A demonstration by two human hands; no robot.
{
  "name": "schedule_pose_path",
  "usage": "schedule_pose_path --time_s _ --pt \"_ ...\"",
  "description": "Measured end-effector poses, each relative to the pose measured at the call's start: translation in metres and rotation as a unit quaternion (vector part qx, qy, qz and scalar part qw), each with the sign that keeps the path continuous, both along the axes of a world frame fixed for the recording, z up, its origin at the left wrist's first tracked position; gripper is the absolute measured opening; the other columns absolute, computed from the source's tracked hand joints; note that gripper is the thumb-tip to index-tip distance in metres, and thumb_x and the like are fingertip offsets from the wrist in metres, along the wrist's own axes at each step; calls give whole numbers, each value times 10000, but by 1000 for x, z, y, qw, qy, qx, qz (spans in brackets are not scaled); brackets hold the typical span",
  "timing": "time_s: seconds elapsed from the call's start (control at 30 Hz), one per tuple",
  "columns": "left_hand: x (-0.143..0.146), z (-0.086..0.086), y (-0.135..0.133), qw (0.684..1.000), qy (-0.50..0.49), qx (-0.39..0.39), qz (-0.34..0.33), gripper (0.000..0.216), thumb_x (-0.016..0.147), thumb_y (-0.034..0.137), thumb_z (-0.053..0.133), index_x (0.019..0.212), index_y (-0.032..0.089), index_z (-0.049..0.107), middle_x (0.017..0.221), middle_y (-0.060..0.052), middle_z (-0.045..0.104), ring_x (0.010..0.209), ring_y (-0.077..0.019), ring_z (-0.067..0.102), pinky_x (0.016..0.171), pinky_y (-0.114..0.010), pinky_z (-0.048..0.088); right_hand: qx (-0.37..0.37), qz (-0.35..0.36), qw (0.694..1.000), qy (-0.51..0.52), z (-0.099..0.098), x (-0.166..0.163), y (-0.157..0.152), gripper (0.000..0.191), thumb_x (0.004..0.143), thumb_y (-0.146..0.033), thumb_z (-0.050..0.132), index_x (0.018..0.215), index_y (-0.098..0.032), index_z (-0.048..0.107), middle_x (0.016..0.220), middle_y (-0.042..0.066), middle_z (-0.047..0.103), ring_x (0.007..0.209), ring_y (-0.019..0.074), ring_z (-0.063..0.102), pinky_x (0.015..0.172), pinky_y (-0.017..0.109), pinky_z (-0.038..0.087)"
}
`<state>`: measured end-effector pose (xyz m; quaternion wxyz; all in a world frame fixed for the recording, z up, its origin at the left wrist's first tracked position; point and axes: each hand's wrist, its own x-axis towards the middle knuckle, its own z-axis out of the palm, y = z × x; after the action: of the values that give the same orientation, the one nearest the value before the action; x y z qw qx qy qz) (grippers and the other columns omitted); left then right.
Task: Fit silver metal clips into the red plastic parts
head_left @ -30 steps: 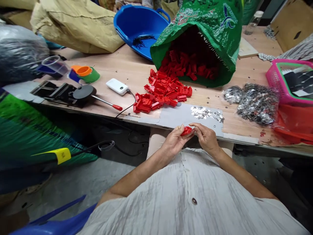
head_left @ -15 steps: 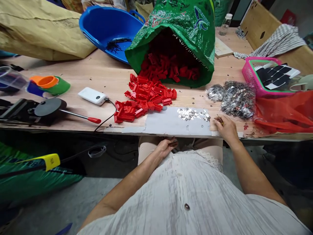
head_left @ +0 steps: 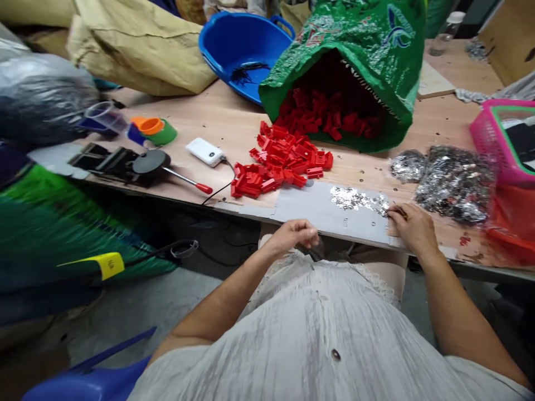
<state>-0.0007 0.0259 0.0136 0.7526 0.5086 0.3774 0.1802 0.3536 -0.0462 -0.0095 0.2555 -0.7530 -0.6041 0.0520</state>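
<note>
My right hand point(head_left: 413, 225) rests at the right edge of a grey sheet point(head_left: 296, 203) on the table. Its thumb and fingers pinch a small thin brass-coloured tool point(head_left: 401, 211), whose kind is too small to make out. Beside the fingertips lies a spread of small shiny metal pieces point(head_left: 351, 198). My left hand point(head_left: 297, 234) hovers at the table's front edge, above my lap, with its fingers curled in; whatever they may hold is hidden. Beyond it is a heap of red plastic parts point(head_left: 280, 159).
A green sack point(head_left: 355, 33) spills more red parts. Around it are a blue basin point(head_left: 234, 42), clear bags of metal pieces point(head_left: 455, 184) and a pink basket point(head_left: 485, 139). Leftward lie a white power bank point(head_left: 204, 151) with a cable and a hand press point(head_left: 150, 162) with a red-tipped lever.
My left hand has risen from my lap to the table's edge. My right hand keeps its pinch and has come to the metal pieces. The view has swung left.
</note>
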Motion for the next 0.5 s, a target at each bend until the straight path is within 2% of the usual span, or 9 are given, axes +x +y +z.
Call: schedule_pose_path --time_s 0.07,0.1,0.13,0.17,0.23,0.3,0.37,0.43,0.5 --pt "-2 11 19 982 59 149 103 184 825 355 679 825 170 688 764 -52 704 720 -158 658 691 -253 525 -11 -5 1000 -16 -1 1 -1 218 899 -398 557 910 -234 700 915 70 714 840 255 627 727 373 446" --pt "-2 14 30 950 111 240 169 129 822 302 673 858 181 697 818 -53 705 775 -175 660 769 -288 531 -15 -7 1000 -19 0 1 -1 227 901 -412 552 909 -239 700 921 70 716 843 262 629 720 376 445" --pt "-2 17 40 905 167 326 217 135 819 254 670 931 190 708 949 -76 710 898 -209 662 886 -339 517 -17 -9 1000 -20 0 1 -2 235 902 -423 547 907 -243 698 928 69 719 847 267 631 715 380 444" --pt "-2 19 50 859 217 396 240 199 813 213 672 1008 200 709 1095 -104 692 1050 -252 633 1000 -395 468 -17 -8 1000 -16 1 0 -3 242 904 -431 540 904 -246 696 937 69 721 851 271 633 714 383 445" --pt "-1 21 66 781 307 484 248 367 793 153 682 1153 223 681 1360 -137 580 1321 -331 473 1152 -499 309 -12 -2 1000 0 3 -1 -5 248 907 -436 527 893 -248 689 941 67 722 854 272 639 724 388 452" --pt "-1 20 79 734 364 521 237 457 782 144 695 1229 229 645 1504 -145 453 1461 -368 291 1205 -575 148 -7 3 1000 21 4 -3 -8 244 905 -431 523 873 -248 682 930 64 722 850 268 647 742 391 460" --pt "-2 16 89 718 387 531 228 450 779 169 709 1222 210 643 1535 -161 411 1509 -384 180 1206 -624 26 -3 4 999 38 6 -4 -10 230 898 -418 526 860 -248 676 928 62 723 851 262 655 753 387 467" --pt "-5 11 96 719 389 531 225 380 786 184 705 1163 208 668 1483 -163 477 1521 -382 149 1193 -646 -49 4 9 999 41 7 -5 -12 220 891 -410 527 855 -246 668 931 65 721 861 265 659 754 386 471" --pt "-9 7 99 724 380 527 230 296 801 176 685 1092 228 692 1389 -136 571 1517 -360 190 1194 -639 -74 14 14 999 40 8 -7 -13 215 889 -414 526 866 -246 659 928 67 719 866 272 662 766 395 478"
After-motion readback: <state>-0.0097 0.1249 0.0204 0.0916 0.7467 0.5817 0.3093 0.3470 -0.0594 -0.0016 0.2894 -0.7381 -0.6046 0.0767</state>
